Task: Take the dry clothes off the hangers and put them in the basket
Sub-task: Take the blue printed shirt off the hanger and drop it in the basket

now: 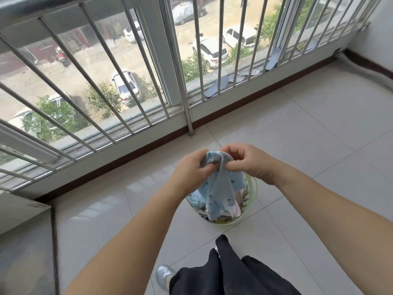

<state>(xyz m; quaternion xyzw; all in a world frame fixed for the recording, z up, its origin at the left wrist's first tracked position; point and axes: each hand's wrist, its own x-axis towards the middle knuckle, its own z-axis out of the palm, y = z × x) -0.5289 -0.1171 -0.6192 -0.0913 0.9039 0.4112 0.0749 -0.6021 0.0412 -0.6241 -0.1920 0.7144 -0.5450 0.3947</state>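
**A small garment held above the basket, ready to go in**

Both hands are close together, directly over the basket [249, 201], and both grip the same light blue garment [221, 188]. The left hand [191, 169] pinches the bunched top edge from the left, and the right hand [246, 162] pinches it from the right, the fingers curled into the cloth. The garment hangs down between them, and its lower part seems to reach the clothes already lying in the basket. No hanger is visible here, so I judge the garment is already free and the step in hand is putting it down. The next move calls only for lowering and letting go with both hands, so that the cloth falls inside the rim and not on the tiled floor [319, 135]. The basket stands near the person's feet, not far from the window railing [127, 81].
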